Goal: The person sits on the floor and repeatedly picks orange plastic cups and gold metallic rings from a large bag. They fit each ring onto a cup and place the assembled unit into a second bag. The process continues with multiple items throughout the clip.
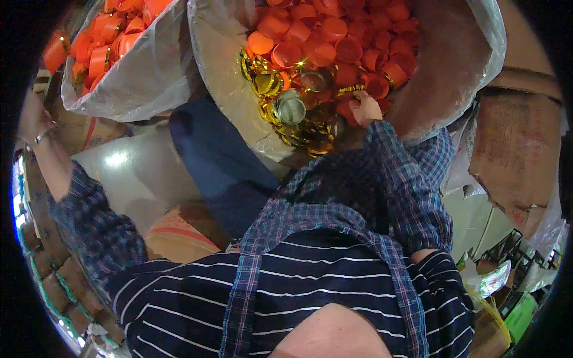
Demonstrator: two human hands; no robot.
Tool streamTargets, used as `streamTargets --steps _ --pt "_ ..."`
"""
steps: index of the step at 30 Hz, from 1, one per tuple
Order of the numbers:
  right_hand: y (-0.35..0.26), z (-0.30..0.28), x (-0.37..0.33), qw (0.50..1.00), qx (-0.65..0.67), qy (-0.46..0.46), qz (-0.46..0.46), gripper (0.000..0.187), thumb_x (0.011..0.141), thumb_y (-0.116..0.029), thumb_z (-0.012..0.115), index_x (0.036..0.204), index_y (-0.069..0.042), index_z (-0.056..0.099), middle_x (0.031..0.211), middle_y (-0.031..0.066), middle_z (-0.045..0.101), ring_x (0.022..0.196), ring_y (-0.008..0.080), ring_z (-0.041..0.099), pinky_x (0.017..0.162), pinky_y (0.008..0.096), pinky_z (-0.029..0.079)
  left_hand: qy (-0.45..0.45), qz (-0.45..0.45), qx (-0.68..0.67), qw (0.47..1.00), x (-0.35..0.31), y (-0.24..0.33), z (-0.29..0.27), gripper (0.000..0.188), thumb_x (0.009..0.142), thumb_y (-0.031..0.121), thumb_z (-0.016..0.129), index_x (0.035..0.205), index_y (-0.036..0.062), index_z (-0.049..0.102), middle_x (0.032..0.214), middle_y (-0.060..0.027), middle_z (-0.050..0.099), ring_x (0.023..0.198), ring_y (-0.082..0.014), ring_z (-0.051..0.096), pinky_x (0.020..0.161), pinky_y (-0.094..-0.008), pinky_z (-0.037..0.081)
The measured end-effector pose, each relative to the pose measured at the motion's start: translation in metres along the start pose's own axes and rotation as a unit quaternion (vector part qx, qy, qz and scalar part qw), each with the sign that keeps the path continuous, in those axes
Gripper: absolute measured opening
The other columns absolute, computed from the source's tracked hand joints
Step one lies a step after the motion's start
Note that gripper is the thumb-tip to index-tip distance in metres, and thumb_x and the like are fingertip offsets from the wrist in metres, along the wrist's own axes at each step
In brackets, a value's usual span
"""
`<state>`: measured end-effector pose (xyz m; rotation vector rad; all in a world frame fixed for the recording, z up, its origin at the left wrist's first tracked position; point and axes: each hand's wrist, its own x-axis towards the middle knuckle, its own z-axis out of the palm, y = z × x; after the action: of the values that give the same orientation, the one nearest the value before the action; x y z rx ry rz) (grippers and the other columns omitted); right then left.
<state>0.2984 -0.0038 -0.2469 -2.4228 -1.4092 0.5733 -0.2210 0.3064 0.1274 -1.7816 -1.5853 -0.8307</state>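
Right hand reaches into plastic-lined box, fingers curled among gold rings beside orange caps; grasp unclear. Left hand raised far left, closure unclear. Risk: loose pile shifts, rings slide under caps; liner snags.

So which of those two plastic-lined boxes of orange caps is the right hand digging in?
The nearer, larger box: the right hand is in it, and it alone also holds shiny gold caps. The other box sits far left.

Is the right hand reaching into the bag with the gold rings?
Yes, the right hand lies among the orange caps and gold rings inside the plastic-lined bag.
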Motion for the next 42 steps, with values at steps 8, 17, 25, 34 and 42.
streamTargets --steps 8,17,25,34,42 --pt "0.025 0.013 0.016 0.985 -0.092 -0.115 0.094 0.045 0.086 -0.024 0.064 0.127 -0.004 0.059 0.109 0.0201 0.069 0.099 0.0381 0.067 0.084 0.0489 0.053 -0.427 -0.013 -0.600 0.677 -0.251 0.254 -0.020 0.020 0.089 0.019 0.071 0.096 0.0014 0.069 0.083 -0.0080 0.070 0.079 -0.0149 0.067 0.072 -0.0295 0.052" --pt "-0.062 -0.056 -0.034 0.871 0.489 -0.023 0.040 0.022 0.088 -0.017 0.071 0.100 0.001 0.067 0.089 0.0088 0.070 0.079 0.0194 0.065 0.072 0.0322 0.052 -0.325 0.261 -0.507 0.754 -0.331 0.324 -0.003 0.054 0.073 0.015 0.080 0.123 0.0097 0.061 0.133 -0.0133 0.052 0.132 -0.0369 0.043 0.112 -0.0465 0.035" --pt "-0.083 -0.044 -0.052 0.763 0.638 -0.099 0.030 0.018 0.093 -0.016 0.067 0.107 -0.004 0.066 0.084 0.0006 0.064 0.066 0.0082 0.055 0.058 0.0243 0.045 -0.456 0.069 -0.537 0.707 -0.325 0.305 -0.006 0.064 0.074 0.013 0.079 0.133 0.0042 0.054 0.130 -0.0187 0.055 0.123 -0.0377 0.052 0.105 -0.0419 0.043" --pt "-0.003 0.037 -0.032 0.989 0.102 -0.103 -0.003 0.039 0.089 -0.016 0.068 0.125 -0.004 0.060 0.120 0.0199 0.064 0.108 0.0388 0.062 0.089 0.0474 0.054 -0.518 -0.316 -0.621 0.497 -0.343 0.285 0.008 0.028 0.094 0.009 0.060 0.120 -0.0016 0.064 0.109 -0.0105 0.071 0.097 -0.0216 0.069 0.086 -0.0317 0.052" --pt "-0.069 -0.002 -0.051 0.971 0.228 0.067 0.027 0.021 0.085 -0.018 0.069 0.094 0.000 0.065 0.087 0.0125 0.069 0.083 0.0246 0.068 0.075 0.0381 0.054 -0.512 -0.461 -0.679 0.255 -0.376 0.279 -0.013 0.029 0.099 0.030 0.055 0.118 0.0095 0.062 0.104 -0.0068 0.070 0.078 -0.0219 0.067 0.060 -0.0343 0.054"
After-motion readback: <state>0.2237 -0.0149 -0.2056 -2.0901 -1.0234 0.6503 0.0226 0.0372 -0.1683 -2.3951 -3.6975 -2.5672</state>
